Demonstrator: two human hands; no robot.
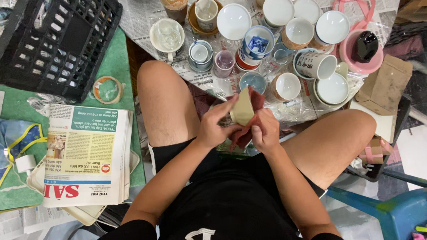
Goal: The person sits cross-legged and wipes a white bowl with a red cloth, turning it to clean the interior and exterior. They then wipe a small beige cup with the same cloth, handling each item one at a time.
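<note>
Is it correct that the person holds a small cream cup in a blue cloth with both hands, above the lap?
Not quite. The head view shows the cloth is dark red, not blue. The rest stands: the left hand and the right hand hold the small cream cup in it, above the lap.

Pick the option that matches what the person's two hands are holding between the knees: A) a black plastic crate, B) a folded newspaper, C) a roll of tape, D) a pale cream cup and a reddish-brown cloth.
D: the left hand grips the pale cream cup while the right hand holds the reddish-brown cloth bunched against it; the tape, newspaper and crate lie untouched to the side.
</note>
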